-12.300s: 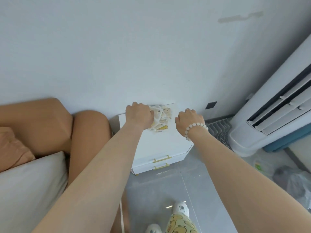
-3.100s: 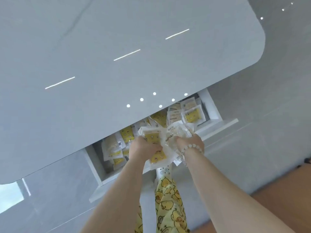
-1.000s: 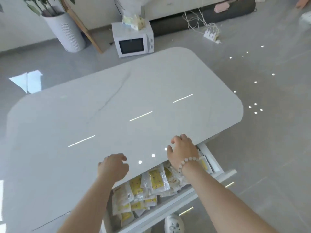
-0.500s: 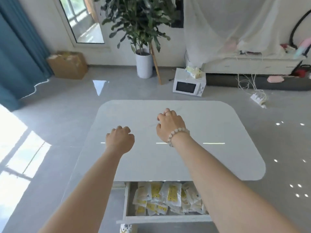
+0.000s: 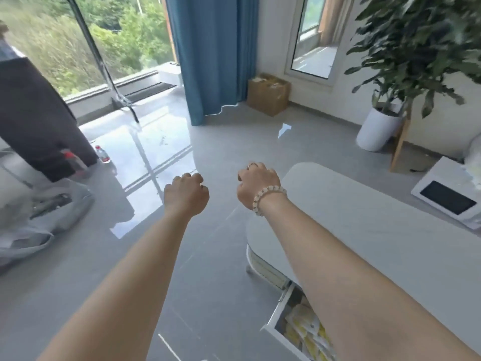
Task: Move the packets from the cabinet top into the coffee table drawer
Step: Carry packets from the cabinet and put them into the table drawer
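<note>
In the head view, the left hand (image 5: 186, 195) and the right hand (image 5: 256, 186) hang mid-frame over the grey floor, fingers curled, holding nothing. At lower right, the yellow-and-white plastic packets (image 5: 304, 327) lie heaped in the open white coffee table drawer (image 5: 273, 319), partly hidden by the right forearm. They look light, soft and slippery, probably best gathered in bunches, pinched by their edges.

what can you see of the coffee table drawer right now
The coffee table drawer is white, shallow and pulled out from under the pale tabletop at the lower right. Its front panel and one side wall show; the right forearm covers the rest. Inside lie clear packets with yellow contents, heaped loosely. Neither hand touches it: the left hand and right hand are raised ahead, fingers curled, holding nothing.
</note>
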